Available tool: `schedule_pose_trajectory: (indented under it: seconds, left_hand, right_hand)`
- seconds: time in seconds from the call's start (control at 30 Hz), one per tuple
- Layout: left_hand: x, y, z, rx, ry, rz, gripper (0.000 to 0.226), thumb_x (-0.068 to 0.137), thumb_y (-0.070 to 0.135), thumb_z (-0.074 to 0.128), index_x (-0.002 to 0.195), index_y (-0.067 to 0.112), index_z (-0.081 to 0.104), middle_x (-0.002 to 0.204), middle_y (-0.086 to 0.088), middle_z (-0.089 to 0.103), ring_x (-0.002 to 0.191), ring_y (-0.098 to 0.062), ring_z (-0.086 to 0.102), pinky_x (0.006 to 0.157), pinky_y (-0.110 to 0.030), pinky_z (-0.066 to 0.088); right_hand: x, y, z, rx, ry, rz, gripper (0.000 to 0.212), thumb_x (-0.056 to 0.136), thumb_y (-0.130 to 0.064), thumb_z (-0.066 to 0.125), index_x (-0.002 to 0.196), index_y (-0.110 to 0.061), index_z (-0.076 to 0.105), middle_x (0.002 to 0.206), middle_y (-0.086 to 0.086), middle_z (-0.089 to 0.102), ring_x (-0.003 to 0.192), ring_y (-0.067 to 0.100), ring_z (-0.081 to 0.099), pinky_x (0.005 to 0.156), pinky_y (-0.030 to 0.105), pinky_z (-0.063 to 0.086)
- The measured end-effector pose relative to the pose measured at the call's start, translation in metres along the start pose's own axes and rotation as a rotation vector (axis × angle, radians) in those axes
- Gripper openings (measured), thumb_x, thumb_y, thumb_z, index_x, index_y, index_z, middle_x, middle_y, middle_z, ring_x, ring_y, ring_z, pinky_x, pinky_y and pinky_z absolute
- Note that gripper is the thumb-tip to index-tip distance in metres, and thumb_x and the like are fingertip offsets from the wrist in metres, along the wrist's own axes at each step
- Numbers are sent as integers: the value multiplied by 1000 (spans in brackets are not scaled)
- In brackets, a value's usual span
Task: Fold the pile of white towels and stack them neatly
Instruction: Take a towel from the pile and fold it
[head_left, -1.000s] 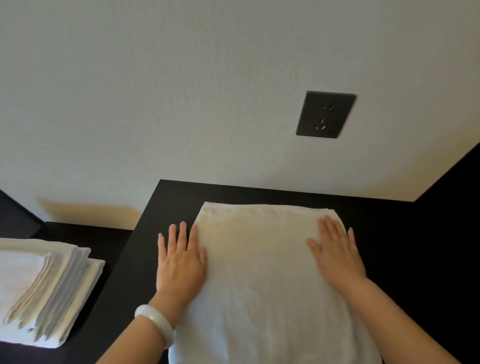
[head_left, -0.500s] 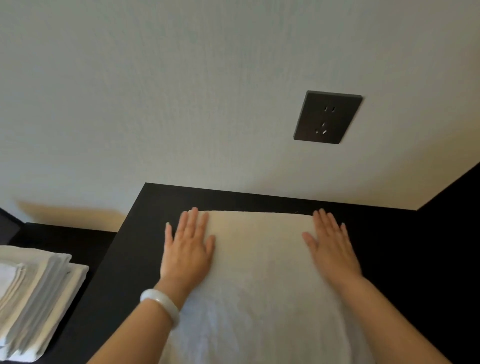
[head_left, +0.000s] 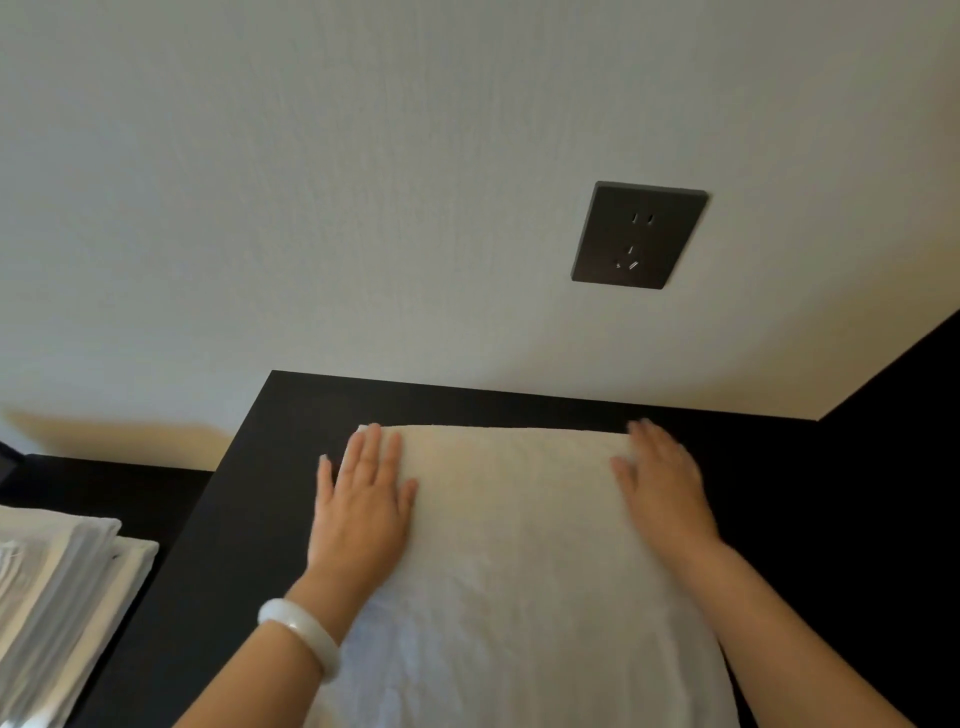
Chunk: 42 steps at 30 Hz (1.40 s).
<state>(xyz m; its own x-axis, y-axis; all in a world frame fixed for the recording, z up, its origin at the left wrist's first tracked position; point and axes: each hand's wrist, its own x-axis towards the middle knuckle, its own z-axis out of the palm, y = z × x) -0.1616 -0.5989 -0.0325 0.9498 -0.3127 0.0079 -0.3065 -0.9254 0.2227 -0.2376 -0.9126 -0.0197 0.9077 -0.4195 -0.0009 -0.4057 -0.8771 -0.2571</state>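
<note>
Two bare forearms come in from the bottom edge of my head view, the left one wearing a smooth white bangle (head_left: 301, 635) at the wrist. Low on my left I see a stack of folded white towels (head_left: 57, 597), layered edges facing the table, on a separate dark surface (head_left: 104, 483) beside the main top, well apart from both hands. In the centre a large white terry towel (head_left: 519, 582) lies flat on the black matte tabletop (head_left: 244, 519), running from the bottom edge away toward the wall; the near part is slightly wrinkled, the far part smooth. The left hand (head_left: 363, 499) lies palm down on the towel's far left corner, fingers straight and close together, little finger over the bare black top; it grips nothing, just presses flat. The right hand (head_left: 665, 488) lies palm down on the far right corner, fingers straight, thumb spread inward on the cloth, fingertips blurred at the far edge, also gripping nothing. The towel's far edge runs straight, with a strip of bare black top between it and the table's back edge. On the right a dark panel (head_left: 909, 389) rises, too dark for detail. Behind stands a pale textured wall (head_left: 363, 182) with a dark grey rectangular power socket plate (head_left: 639, 236) up on the right.
</note>
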Motion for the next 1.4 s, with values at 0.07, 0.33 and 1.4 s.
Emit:
schedule_pose_trajectory:
  seconds: [0.07, 0.33, 1.4]
  left_hand:
    - [8, -12, -13, -67, 15, -134, 63, 103, 44, 32, 157, 14, 20, 162, -10, 19, 150, -28, 17, 121, -45, 16]
    - [33, -22, -42, -402, 26, -433, 18, 92, 24, 68, 102, 14, 57, 94, -3, 58, 79, -16, 57, 75, -35, 53]
    - [22, -34, -60, -230, -159, -447, 24, 93, 37, 64, 92, 15, 56, 84, -1, 58, 72, -15, 56, 62, -28, 41]
  right_hand:
    - [11, 13, -13, 149, 78, 191, 51, 99, -22, 56, 145, -4, 44, 145, 17, 45, 135, 34, 40, 114, 43, 32]
    - [23, 6, -35, 459, -140, 479, 13, 85, -11, 72, 77, -10, 62, 88, 8, 63, 77, 20, 56, 61, 29, 40]
    - [8, -8, -8, 821, 137, 475, 14, 93, -18, 65, 85, -9, 71, 71, 5, 65, 63, 23, 58, 60, 35, 48]
